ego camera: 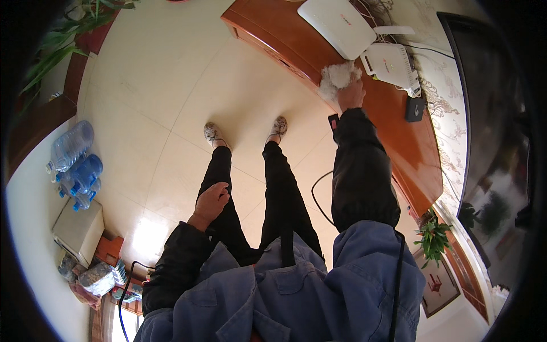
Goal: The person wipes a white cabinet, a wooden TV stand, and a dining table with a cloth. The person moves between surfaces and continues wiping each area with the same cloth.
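Note:
My right hand (351,95) grips a fluffy white and grey duster (339,79) at the front edge of a glossy reddish-brown wooden cabinet (384,124). The hand covers whatever grip the duster has. Just beyond it on the cabinet top stand a large white box-shaped device (337,23) and a smaller white network device (386,64). A small black box (414,109) lies to the right of the hand. My left hand (211,204) hangs in front of my left thigh, fingers curled in, with nothing visible in it.
Cables (380,17) run behind the white devices. A large dark television (491,149) is at the right wall. One potted plant (432,239) stands by the cabinet's near end. Several plastic water bottles (81,171) lie on the left, beside a pale cabinet (79,226).

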The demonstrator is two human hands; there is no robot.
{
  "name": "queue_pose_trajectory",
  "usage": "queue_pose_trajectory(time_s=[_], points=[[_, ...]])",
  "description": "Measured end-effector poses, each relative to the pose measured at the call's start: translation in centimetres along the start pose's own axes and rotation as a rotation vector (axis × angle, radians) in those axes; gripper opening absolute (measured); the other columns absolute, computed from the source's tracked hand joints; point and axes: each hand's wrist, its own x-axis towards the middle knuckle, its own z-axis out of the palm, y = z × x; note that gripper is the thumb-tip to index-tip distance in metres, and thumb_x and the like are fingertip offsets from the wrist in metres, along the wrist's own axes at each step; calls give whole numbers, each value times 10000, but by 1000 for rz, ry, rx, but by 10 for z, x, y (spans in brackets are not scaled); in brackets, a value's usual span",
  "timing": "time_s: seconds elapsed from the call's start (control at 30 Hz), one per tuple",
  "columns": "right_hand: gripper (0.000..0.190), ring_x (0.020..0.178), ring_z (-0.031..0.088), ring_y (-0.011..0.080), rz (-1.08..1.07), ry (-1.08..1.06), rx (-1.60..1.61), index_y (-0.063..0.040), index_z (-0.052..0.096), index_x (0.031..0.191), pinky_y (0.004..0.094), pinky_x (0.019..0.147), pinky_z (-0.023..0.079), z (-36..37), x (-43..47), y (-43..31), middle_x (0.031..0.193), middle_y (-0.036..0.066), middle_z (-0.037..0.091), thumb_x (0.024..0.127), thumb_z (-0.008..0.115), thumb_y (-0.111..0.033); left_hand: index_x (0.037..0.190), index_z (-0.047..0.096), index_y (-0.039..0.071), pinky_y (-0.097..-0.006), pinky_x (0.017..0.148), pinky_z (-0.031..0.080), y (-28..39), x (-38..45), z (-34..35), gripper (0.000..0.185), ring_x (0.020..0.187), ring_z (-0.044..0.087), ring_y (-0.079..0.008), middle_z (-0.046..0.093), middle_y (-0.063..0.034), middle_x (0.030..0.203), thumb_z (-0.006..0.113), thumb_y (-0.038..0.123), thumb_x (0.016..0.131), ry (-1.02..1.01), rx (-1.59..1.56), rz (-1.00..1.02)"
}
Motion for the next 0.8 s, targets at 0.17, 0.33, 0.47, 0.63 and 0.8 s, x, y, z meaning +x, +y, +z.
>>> queue_pose_trajectory(time_s=[0.17, 0.33, 0.47, 0.63, 0.8], points=[[620, 1246, 459, 493, -130, -9, -161, -100, 458, 1425, 564, 1011, 471, -7, 40, 11, 1378, 251, 473, 833, 643, -126, 1193, 599, 22, -401, 813, 537, 26, 18, 18, 320, 914, 665, -316, 673, -130, 955, 628, 145, 899, -42, 63, -22], [646, 1261, 457, 481, -145, -69, -136, -125, 459, 1422, 542, 999, 484, -14, 0, 45, 1411, 243, 456, 809, 658, -81, 1199, 589, 17, -431, 864, 523, 72, 74, 29, 333, 973, 647, -343, 667, -151, 1006, 625, 162, 902, -21, 223, 159], [677, 1239, 478, 479, -71, 48, -85, -136, 466, 1414, 554, 1016, 450, -21, -26, 97, 1392, 255, 471, 780, 705, -120, 1234, 589, 26, -443, 944, 508, 129, 152, 34, 364, 1093, 624, -367, 661, -191, 1140, 613, 150, 892, 29, 442, 249], [699, 1232, 504, 475, 256, 13, 7, -125, 423, 1440, 535, 1045, 414, -35, 7, 164, 1421, 264, 460, 804, 708, -181, 1372, 505, 15, -443, 1070, 447, 201, 257, 35, 562, 1275, 520, -375, 560, -206, 1362, 684, 185, 867, 131, 565, 406], [754, 1342, 396, 454, 78, 43, -67, -136, 359, 1519, 568, 1111, 357, -42, 45, 180, 1503, 218, 396, 840, 681, -200, 1466, 404, 36, -485, 1111, 412, 240, 338, 46, 742, 1417, 363, -419, 387, -237, 1524, 743, 269, 848, 251, 835, 352]])
